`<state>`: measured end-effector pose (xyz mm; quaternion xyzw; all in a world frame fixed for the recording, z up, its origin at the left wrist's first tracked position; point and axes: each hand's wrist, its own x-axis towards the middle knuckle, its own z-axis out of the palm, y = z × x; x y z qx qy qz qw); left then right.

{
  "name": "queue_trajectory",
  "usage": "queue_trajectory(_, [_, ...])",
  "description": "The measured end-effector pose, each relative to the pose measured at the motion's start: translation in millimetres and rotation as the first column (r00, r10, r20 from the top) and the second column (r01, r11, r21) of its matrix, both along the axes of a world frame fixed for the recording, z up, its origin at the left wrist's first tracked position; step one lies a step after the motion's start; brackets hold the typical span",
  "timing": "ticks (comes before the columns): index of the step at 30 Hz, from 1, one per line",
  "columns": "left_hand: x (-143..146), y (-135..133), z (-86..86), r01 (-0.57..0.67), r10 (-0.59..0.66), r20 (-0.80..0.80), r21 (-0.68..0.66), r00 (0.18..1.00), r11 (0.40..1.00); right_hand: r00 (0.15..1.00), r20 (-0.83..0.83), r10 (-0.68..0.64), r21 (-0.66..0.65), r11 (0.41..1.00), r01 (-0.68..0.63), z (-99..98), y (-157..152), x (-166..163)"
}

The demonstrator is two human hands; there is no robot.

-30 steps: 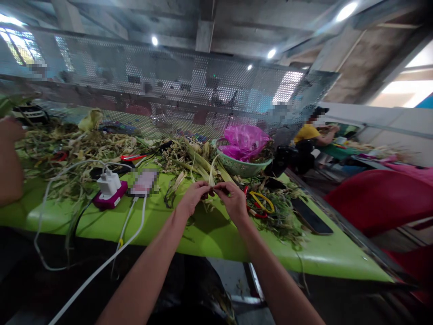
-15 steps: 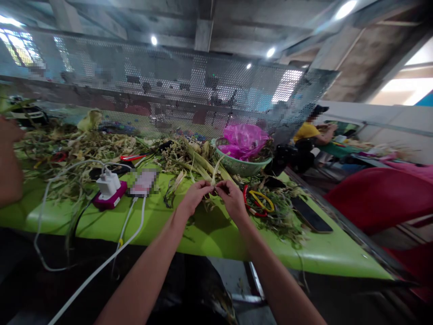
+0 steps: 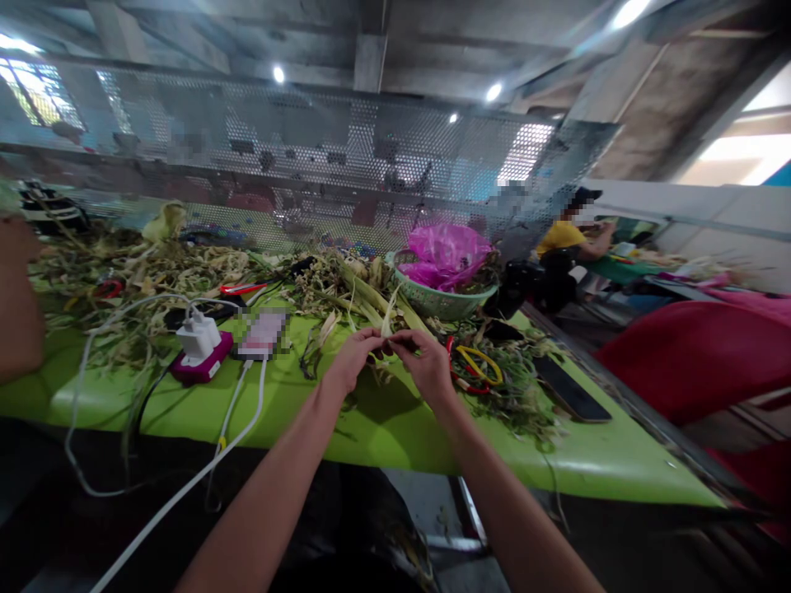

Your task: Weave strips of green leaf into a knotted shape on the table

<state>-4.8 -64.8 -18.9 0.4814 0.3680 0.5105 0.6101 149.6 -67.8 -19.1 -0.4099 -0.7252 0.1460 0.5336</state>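
Over the front of the green table (image 3: 395, 436), my left hand (image 3: 353, 359) and my right hand (image 3: 426, 362) meet fingertip to fingertip. Both pinch the base of a slim, pale green plant strip (image 3: 389, 316), possibly a leaf or stalk, which points upward. The fingers hide its lower end. Just behind it lie thick pale green stalks (image 3: 369, 306) among dried leaves. Close to my right hand are pliers-like tools with yellow handles (image 3: 484, 362) and red handles (image 3: 454, 375), partly covered by plant scraps.
A green basket (image 3: 442, 306) holds a pink plastic bag (image 3: 448, 255). Withered leaves (image 3: 203, 268) cover the table's back left. A purple power block (image 3: 201, 371), corded phone (image 3: 263, 333) and dark phone (image 3: 572, 391) lie about. Another person's arm (image 3: 18, 305) is at left; a person in yellow (image 3: 559, 237) sits farther right.
My hands stay together on the plant strip, with only a slight shift of the fingers. The strip leans a little differently. At left, the other person's green stalk has gone from view.
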Motion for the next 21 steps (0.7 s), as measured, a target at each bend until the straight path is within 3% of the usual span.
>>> queue_trajectory(12, [2.4, 3.7, -2.5, -0.032, 0.037, 0.060, -0.085, 0.998, 0.996, 0.997, 0.078, -0.008, 0.003, 1.000, 0.008, 3.4, -1.4, -0.4])
queue_trajectory(21, [1.6, -0.1, 0.7, -0.004, 0.006, 0.042, -0.044, 0.999, 0.999, 0.999, -0.034, -0.007, -0.056, 0.998, 0.005, 4.4, -4.9, -1.6])
